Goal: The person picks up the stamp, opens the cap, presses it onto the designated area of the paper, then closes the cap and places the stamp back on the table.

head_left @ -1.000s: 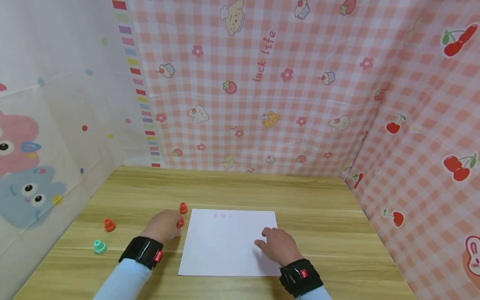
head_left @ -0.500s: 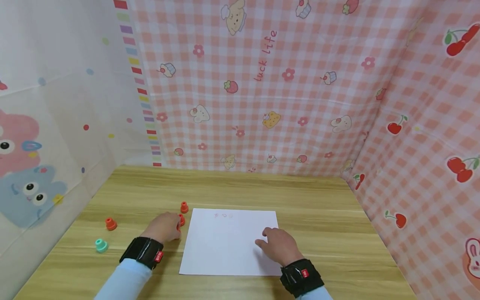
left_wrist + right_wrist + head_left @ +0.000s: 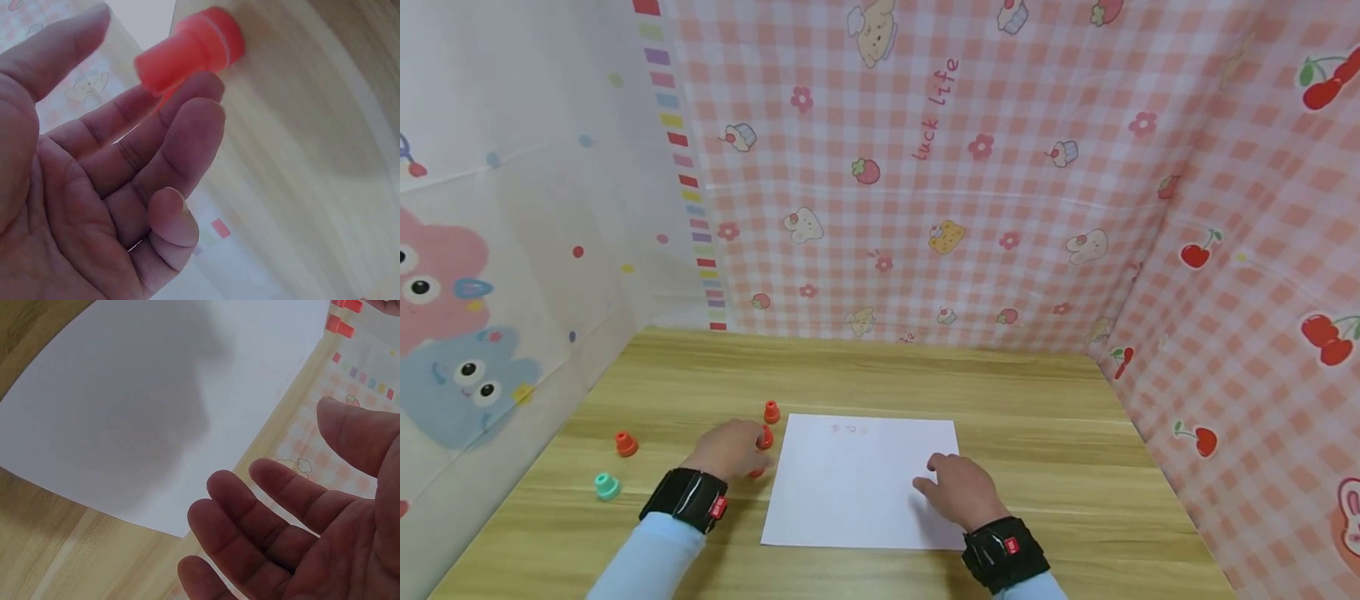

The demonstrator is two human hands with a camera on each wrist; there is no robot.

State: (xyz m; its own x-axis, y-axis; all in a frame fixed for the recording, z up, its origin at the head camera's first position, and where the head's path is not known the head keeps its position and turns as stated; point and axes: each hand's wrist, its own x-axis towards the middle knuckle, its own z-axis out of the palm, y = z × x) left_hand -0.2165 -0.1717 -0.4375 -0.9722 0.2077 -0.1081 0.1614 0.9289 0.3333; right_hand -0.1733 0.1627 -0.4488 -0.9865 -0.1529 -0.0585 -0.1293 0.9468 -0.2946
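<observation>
My left hand [image 3: 727, 452] is at the paper's left edge, thumb apart from the loosely bent fingers. Just beyond its fingertips in the left wrist view stands a red stamp [image 3: 197, 49], base on the table. In the head view this stamp [image 3: 756, 472] is mostly hidden by the hand. Two more red stamps line up behind it, a middle one [image 3: 766, 438] and a far one [image 3: 772, 412]. My right hand [image 3: 958, 492] holds nothing over the right side of the white paper [image 3: 842, 500], fingers relaxed. Small faint marks [image 3: 850, 430] show near the paper's top edge.
An orange-red stamp [image 3: 626, 443] and a teal stamp [image 3: 606, 486] stand apart on the left of the wooden table [image 3: 1037, 417]. Printed cloth [image 3: 895, 208] hangs behind the table and along both sides.
My left fingers have loosened and spread away from the nearest red stamp, more of which now shows below them. The right hand stays in place. The head view has shifted slightly.
</observation>
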